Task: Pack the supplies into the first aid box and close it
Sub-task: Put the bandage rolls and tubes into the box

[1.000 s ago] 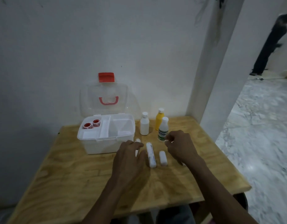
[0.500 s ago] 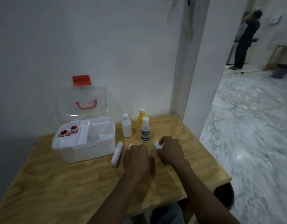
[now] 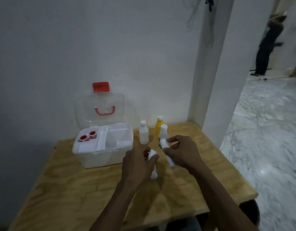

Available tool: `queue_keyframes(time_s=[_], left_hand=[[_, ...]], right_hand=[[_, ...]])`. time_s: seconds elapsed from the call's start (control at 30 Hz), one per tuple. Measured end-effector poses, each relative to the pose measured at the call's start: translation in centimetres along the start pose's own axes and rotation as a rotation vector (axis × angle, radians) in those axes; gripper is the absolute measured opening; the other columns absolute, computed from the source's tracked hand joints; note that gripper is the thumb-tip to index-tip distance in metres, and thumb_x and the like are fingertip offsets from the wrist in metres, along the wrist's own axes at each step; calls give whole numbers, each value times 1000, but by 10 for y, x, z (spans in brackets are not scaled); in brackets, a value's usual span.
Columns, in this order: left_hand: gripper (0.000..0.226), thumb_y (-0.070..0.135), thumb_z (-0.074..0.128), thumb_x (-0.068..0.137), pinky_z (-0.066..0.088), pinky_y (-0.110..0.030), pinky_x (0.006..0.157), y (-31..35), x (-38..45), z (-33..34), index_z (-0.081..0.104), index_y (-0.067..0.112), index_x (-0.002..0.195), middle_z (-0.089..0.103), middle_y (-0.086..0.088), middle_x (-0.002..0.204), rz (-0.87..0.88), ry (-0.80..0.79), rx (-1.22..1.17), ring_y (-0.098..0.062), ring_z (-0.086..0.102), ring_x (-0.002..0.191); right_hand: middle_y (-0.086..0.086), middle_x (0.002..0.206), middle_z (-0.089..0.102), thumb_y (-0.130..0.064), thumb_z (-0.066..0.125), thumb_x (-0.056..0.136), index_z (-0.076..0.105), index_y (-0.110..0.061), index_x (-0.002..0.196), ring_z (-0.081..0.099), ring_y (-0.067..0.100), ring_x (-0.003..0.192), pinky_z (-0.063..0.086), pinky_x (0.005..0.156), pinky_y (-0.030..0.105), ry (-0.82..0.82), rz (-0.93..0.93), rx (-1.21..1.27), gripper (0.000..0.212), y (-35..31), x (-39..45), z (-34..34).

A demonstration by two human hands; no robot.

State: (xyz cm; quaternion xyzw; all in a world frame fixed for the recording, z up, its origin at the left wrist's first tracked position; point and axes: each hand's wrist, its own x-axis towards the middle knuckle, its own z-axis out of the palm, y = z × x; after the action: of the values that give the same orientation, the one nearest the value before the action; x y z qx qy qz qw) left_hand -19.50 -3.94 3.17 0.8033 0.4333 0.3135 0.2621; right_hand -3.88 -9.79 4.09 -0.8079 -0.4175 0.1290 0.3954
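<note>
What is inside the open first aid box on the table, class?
Inside the first aid box, two red-and-white tape rolls sit in the back-left compartment of its white tray. The other compartments look bare. Anything beneath the tray is hidden.

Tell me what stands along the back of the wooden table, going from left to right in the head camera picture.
White plastic first aid box with its clear lid raised → two red-and-white tape rolls in its left compartment → small white plastic bottle → yellow bottle with a white cap. The green-labelled white bottle overlaps the yellow one, so I leave it out.
</note>
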Motion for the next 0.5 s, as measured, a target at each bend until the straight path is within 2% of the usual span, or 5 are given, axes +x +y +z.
queue_keyframes(time_s=[0.13, 0.3, 0.33, 0.4, 0.5], left_hand=[[26, 38, 73, 81, 55, -26, 73, -12, 4, -51, 74, 21, 100, 75, 6, 93, -49, 119, -47, -8, 68, 81], [24, 38, 78, 74, 58, -38, 75, -52, 20, -108, 75, 21, 90, 74, 6, 83, -149, 271, -26, -12, 69, 73], [23, 38, 79, 73, 58, -39, 75, -59, 24, -119, 76, 21, 89, 74, 6, 81, -182, 296, -23, -14, 69, 73], [27, 40, 80, 72, 58, -38, 76, -70, 33, -138, 76, 20, 90, 75, 4, 81, -245, 329, 11, -18, 70, 76], [42, 43, 80, 73, 55, -34, 78, -85, 47, -154, 73, 14, 103, 76, -6, 92, -294, 310, 104, -22, 70, 84]], right_hand=[[-1, 83, 73, -31, 79, 70, 72, -22, 105, 69, 14, 79, 57, 77, 37, -34, -53, 125, 37, -49, -2, 9], [-4, 71, 72, -29, 78, 69, 68, -20, 108, 70, 13, 77, 58, 80, 38, -72, -120, 249, 41, -106, 10, 48], [-3, 74, 72, -30, 77, 69, 68, -20, 110, 69, 15, 80, 58, 81, 39, -85, -134, 254, 43, -116, 14, 58], [3, 93, 72, -32, 76, 69, 64, -20, 115, 68, 18, 90, 56, 86, 40, -117, -148, 253, 49, -135, 20, 78], [5, 122, 63, -26, 76, 72, 57, -20, 123, 61, 24, 109, 52, 95, 41, -157, -158, 243, 55, -160, 29, 106]])
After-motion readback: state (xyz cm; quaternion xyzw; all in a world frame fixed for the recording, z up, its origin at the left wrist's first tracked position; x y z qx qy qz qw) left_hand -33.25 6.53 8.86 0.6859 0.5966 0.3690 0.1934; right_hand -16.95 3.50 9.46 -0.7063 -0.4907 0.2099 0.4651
